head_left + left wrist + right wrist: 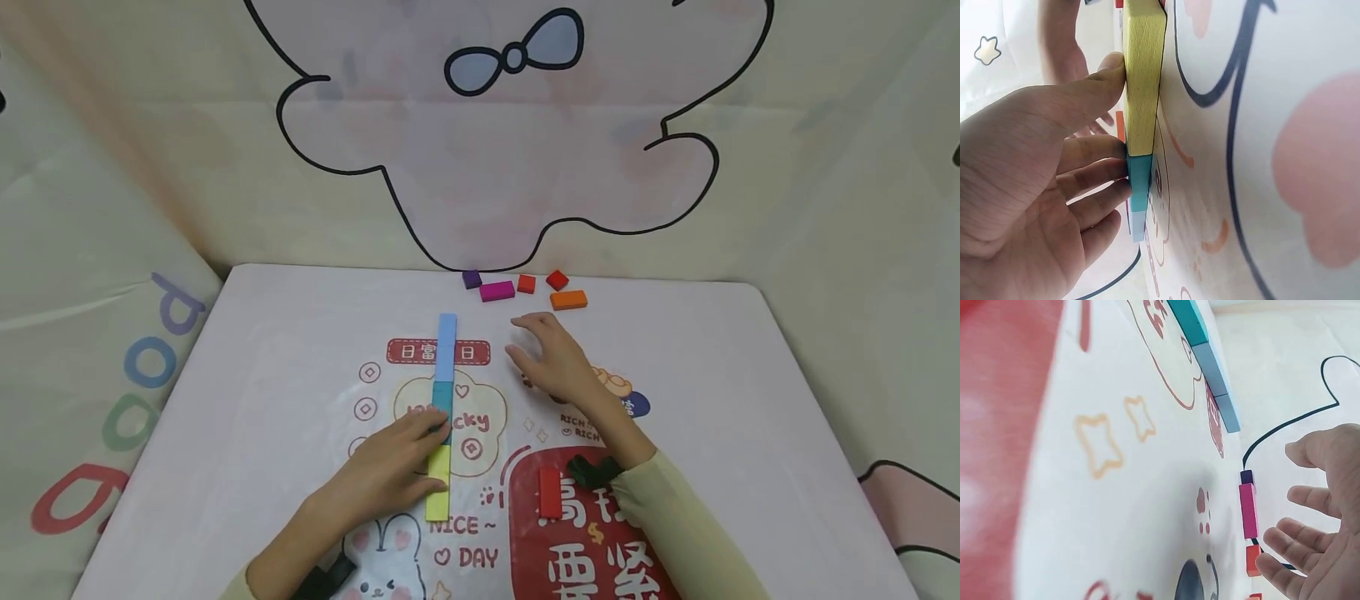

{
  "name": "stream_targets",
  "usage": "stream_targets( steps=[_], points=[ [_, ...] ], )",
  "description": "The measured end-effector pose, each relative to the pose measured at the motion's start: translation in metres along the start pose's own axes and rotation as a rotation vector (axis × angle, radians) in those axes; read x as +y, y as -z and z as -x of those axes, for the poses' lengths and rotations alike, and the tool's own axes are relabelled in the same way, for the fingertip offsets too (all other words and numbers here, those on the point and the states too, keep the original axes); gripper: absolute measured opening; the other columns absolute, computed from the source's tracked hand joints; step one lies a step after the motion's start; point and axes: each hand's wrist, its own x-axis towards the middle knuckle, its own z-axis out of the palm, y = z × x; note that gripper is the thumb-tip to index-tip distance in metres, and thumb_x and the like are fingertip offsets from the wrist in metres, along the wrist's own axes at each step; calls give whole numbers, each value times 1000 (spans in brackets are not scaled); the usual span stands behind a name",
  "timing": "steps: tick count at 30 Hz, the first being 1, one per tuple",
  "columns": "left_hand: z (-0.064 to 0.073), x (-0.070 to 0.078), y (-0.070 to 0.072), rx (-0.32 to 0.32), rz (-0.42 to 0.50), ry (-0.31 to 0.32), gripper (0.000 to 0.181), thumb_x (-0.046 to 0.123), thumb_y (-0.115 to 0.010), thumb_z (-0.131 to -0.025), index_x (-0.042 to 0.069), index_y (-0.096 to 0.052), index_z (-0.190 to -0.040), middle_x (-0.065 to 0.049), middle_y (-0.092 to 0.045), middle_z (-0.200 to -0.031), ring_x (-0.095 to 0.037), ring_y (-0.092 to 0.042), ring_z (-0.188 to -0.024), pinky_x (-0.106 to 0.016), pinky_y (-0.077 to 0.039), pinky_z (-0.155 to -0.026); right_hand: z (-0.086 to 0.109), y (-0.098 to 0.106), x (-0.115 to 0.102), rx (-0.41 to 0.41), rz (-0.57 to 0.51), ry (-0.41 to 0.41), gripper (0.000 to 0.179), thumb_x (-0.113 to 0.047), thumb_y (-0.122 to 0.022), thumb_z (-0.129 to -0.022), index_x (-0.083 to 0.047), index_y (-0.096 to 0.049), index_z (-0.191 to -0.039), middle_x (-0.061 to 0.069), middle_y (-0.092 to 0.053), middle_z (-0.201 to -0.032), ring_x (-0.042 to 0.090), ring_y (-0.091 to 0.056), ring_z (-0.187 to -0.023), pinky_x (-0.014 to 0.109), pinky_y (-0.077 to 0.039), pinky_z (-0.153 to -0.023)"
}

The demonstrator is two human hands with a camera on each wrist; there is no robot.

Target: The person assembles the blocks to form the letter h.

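A straight row of wooden blocks lies on the table: light blue (446, 350) at the far end, teal (442, 397) after it, yellow (438, 508) nearest. My left hand (393, 467) rests on the row, its thumb on the yellow block (1144, 81) and its fingertips at the teal block (1140, 181) and the joint between them. Right of the row, my right hand (553, 354) is held over the table with fingers spread and nothing in them. In the right wrist view, the right hand (1325, 531) overlaps the line of far blocks.
Near the back edge lie a dark purple block (472, 279), a magenta block (497, 291), a red block (527, 284), another red block (557, 280) and an orange block (568, 300). A longer red block (550, 492) lies by the right forearm. A printed cover (675, 358) spreads over the table.
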Motion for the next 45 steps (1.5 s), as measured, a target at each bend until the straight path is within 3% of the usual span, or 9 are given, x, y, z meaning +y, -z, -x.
stream_targets(
  steps=[16,21,29,35,45],
  points=[
    [0,-2,-1,-12,14,1,79,51,-82,-89,12,-57,-153,-3,-52,-163,-28,-45,-156,-48,-41,-128,-53,-21,-7,-7,112,-49,60,-38,-71,-100,-11,-57,-151,17,-51,-152,34,-52,-140,52,-54,-117],
    [-3,2,-3,-22,22,-14,79,52,-81,-90,12,-56,-154,-3,-51,-163,-27,-45,-156,-47,-41,-128,-61,-25,-5,14,170,-76,57,-37,-69,-101,-12,-57,-151,15,-48,-155,33,-48,-143,53,-50,-120],
    [-1,2,-3,-20,-6,0,79,52,-81,-89,12,-57,-154,-2,-52,-162,-25,-45,-156,-45,-42,-128,-78,-33,-8,11,270,-23,61,-36,-67,-101,-18,-52,-158,13,-43,-167,35,-38,-155,59,-36,-130],
    [0,-1,-2,-13,-9,-6,79,53,-80,-90,12,-57,-153,-3,-52,-163,-26,-45,-156,-46,-42,-127,-85,-39,-7,-18,346,-32,68,-37,-65,-102,-16,-43,-163,13,-48,-163,35,-42,-152,56,-37,-130],
    [0,-3,-2,-7,-11,-5,80,53,-80,-90,12,-56,-154,-3,-51,-163,-26,-45,-156,-46,-42,-128,-88,-40,-8,-19,323,-38,59,-39,-64,-103,-13,-54,-155,13,-51,-157,34,-45,-148,55,-40,-128]
  ],
)
